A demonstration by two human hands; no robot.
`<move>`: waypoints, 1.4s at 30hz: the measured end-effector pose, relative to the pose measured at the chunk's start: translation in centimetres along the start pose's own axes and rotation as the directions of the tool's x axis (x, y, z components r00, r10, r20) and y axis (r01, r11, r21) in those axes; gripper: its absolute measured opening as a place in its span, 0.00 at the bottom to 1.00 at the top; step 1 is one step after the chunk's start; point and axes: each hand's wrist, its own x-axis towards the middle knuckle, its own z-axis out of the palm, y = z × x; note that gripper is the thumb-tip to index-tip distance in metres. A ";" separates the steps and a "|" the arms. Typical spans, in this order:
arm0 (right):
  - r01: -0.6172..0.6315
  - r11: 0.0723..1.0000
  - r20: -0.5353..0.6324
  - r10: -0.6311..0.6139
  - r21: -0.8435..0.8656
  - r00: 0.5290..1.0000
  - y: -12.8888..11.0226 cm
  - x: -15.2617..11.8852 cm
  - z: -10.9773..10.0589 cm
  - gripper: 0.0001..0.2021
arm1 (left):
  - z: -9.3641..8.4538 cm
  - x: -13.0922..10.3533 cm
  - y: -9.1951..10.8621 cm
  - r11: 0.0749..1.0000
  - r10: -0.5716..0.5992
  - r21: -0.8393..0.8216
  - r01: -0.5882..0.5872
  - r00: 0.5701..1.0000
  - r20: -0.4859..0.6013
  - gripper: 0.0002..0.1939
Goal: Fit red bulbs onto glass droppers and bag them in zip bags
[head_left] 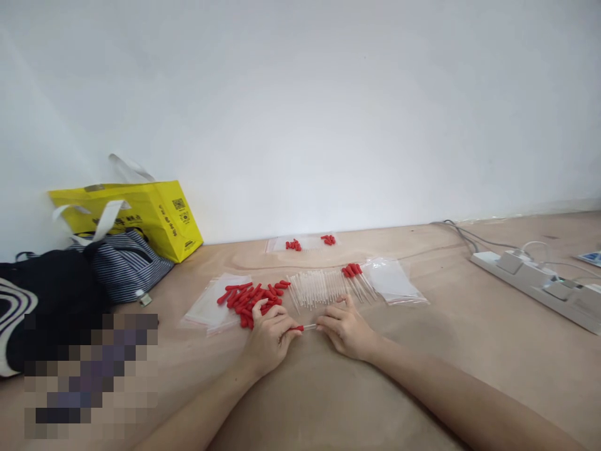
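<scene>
Between my hands lies a thin clear tube (pixel 310 326) with a red rubber bulb (pixel 299 328) at its left end. My left hand (pixel 272 335) pinches the red bulb, and my right hand (pixel 345 329) pinches the tube's other end. Just behind my left hand is a pile of loose red bulbs (pixel 241 302). A row of clear tubes (pixel 319 288) lies behind both hands. To its right are several tubes with red bulbs (pixel 353 270) fitted on their far ends.
Clear plastic bags (pixel 218 297) lie left of the pile, others (pixel 392 280) at the right. Near the wall is a bag with red bulbs (pixel 303 243). A yellow bag (pixel 183 219), striped bag (pixel 124 266) and black bag (pixel 56 300) stand left; a power strip (pixel 530 285) lies right.
</scene>
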 end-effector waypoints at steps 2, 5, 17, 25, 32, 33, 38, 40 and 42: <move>0.017 0.999 -0.005 -0.017 -0.033 1.000 0.0 0.1 -0.1 0.09 | 0.0 0.0 -0.1 1.000 0.011 -0.004 -0.011 1.000 -0.012 0.08; 0.029 0.994 -0.016 -0.031 -0.101 0.999 0.1 0.3 -0.4 0.07 | 0.0 0.0 -0.3 1.000 0.005 0.011 -0.005 1.000 -0.014 0.08; -0.775 0.525 -0.120 0.796 -0.353 0.594 7.4 0.1 -2.7 0.13 | 0.5 -0.2 -2.6 0.934 -0.179 0.293 0.203 0.978 -0.108 0.14; -0.737 0.549 -0.106 0.769 -0.394 0.630 7.5 0.0 -2.3 0.13 | 0.5 0.0 -2.6 0.920 -0.195 0.310 0.239 0.967 -0.166 0.11; -0.579 0.786 0.068 0.604 -0.217 0.794 2.0 3.3 -0.7 0.09 | 0.4 0.0 -3.0 0.902 -0.236 0.322 0.287 0.953 -0.189 0.10; -0.562 0.806 0.092 0.584 -0.184 0.807 1.0 3.9 -0.2 0.09 | 0.4 0.0 -3.1 0.902 -0.240 0.320 0.291 0.952 -0.191 0.10; -0.530 0.834 0.180 0.551 -0.155 0.815 -2.3 6.5 2.0 0.12 | 0.1 0.0 -3.0 0.881 -0.292 0.328 0.340 0.938 -0.188 0.10; -0.533 0.825 0.195 0.563 -0.187 0.803 -2.7 7.0 2.4 0.12 | -0.2 0.0 -3.0 0.865 -0.317 0.346 0.365 0.930 -0.188 0.11; -0.532 0.819 0.205 0.570 -0.214 0.796 -2.8 7.2 2.5 0.12 | -0.5 0.1 -3.0 0.848 -0.343 0.364 0.387 0.922 -0.181 0.11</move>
